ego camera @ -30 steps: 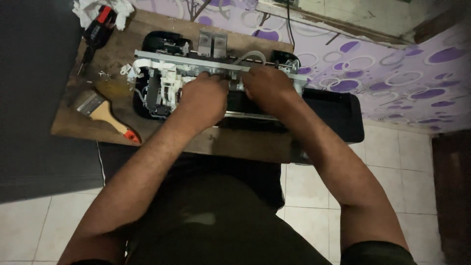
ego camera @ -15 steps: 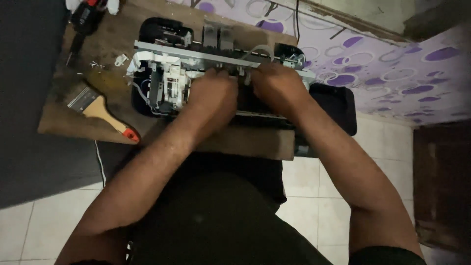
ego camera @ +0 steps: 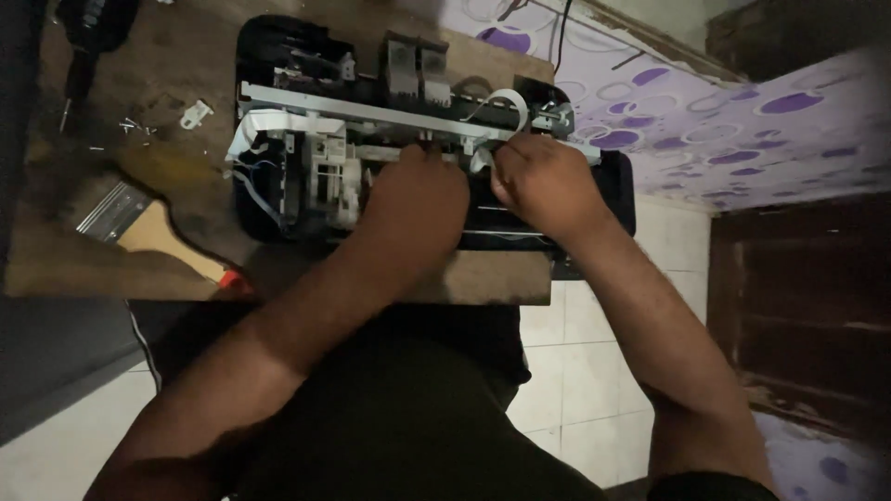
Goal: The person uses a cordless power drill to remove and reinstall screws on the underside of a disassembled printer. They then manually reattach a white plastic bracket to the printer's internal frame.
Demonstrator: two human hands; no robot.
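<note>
Dim tiled flooring and purple-spotted wallpaper frame a worn wooden desk [ego camera: 83,260]. Fingers [ego camera: 429,154] of the left hand [ego camera: 413,199] curl down into the opened printer [ego camera: 306,176], tips buried among its parts, so I cannot tell what they pinch. At three o'clock from it, the right hand [ego camera: 548,181] presses its bent fingers beside a white ribbon cable [ego camera: 506,104] under the metal rail [ego camera: 371,109]. The printer sits mid-desk, at twelve o'clock from the person's lap. It looks bulky yet fragile inside: thin cables, brittle plastic clips; the black base seems the safest hold. A paintbrush [ego camera: 148,232] lies at nine o'clock, its handle end cut behind the forearm. Both hands hide the mechanism beneath.
</note>
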